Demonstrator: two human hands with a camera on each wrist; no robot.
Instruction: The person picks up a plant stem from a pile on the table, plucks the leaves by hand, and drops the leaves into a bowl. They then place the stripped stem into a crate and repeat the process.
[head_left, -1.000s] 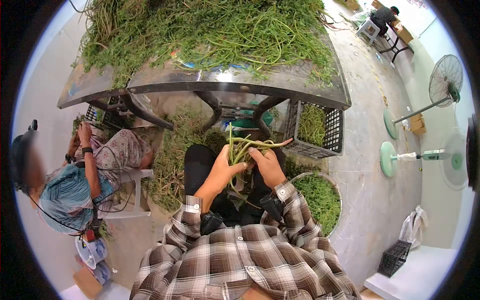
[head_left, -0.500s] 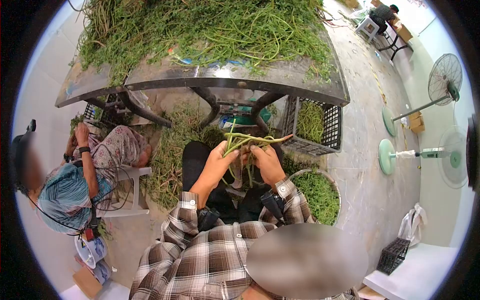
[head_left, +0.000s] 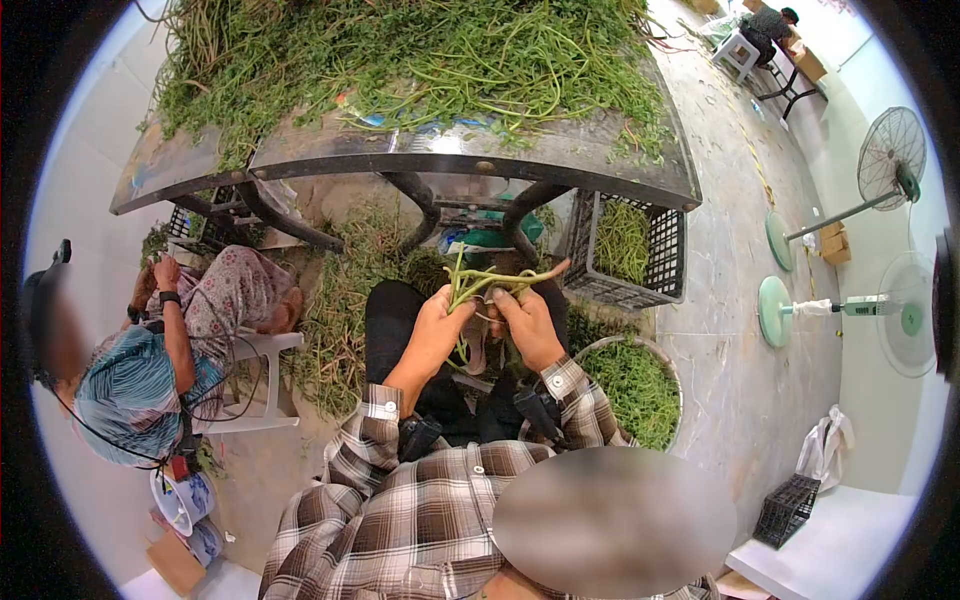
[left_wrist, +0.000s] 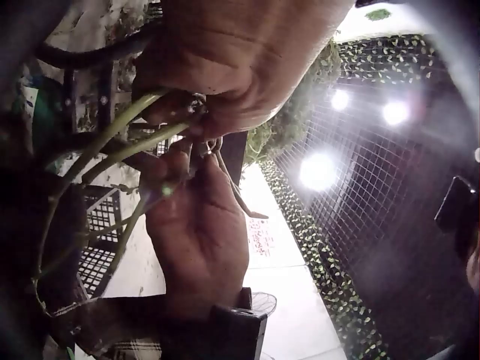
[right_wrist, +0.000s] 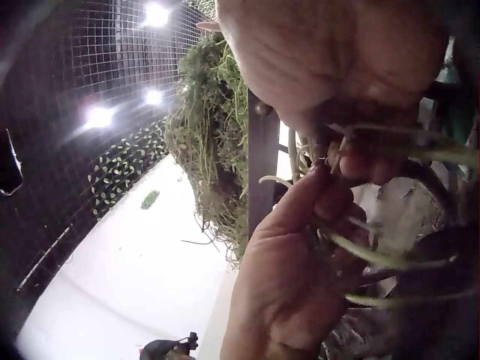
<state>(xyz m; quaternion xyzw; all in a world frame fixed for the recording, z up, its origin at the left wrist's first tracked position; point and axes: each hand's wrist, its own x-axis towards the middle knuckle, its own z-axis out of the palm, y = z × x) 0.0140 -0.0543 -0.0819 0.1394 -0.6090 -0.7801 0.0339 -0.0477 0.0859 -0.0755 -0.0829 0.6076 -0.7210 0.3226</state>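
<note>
Over the lap, the left hand holds a few long green plant stems between thumb and fingers. Close beside it, the right hand pinches the same stems near their middle, and one thicker brownish end sticks out past it to the right. In the left wrist view the fingertips of both hands nearly meet, and the stems trail away to the left. From the right wrist, stems run out of the left hand, while the curled right fingers sit just above.
A table heaped with greens stands in front. Under its right side is a black crate of stems; a round basket of leafy greens sits by the right knee. Another person sits at left. Fans stand at right.
The bunch between the hands has become thinner, with fewer stems than a second ago. Both hands stay close together over the lap, and the brownish stem end has shifted slightly left and up.
</note>
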